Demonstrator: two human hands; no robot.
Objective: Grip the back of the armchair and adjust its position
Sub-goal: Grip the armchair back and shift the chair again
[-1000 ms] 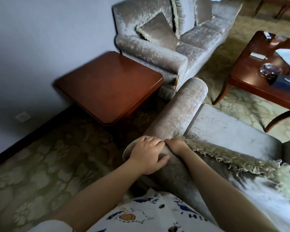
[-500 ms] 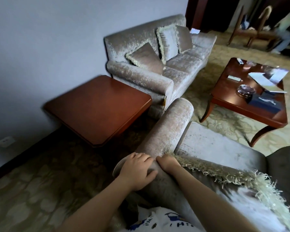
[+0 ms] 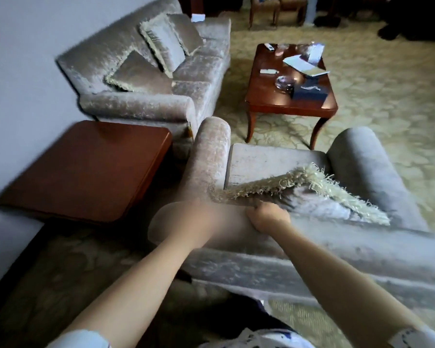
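The armchair stands on the carpet, close to the near edge of the floor we can see. Its seat faces away from the person. A brown side table is just beside it on the left. The sofa is past that, by the wall. The coffee table is in front of the chair, a little apart from it.

Both hands are up on the top of the chair back, at its left corner. The right hand is curled over the top of the back and holds it. Its fingers go under the corner of a pillow with a fringe, so I cannot tell if they hold the pillow too. The left hand lies on the round corner where the back meets the arm. It is very blurry, so I cannot tell if it grips or just presses.

I think the gripping part is done and the moving part is in hand. The blur makes me think the chair is being pushed or turned right now. Next, both hands need a firm hold and a slow, even push. The chair looks big and heavy. Its left arm is close to the side table and the sofa, so it could bump them.

I cannot read any words. The shirt has blue marks on it, but they are too blurry. The papers on the coffee table are too far off to read.
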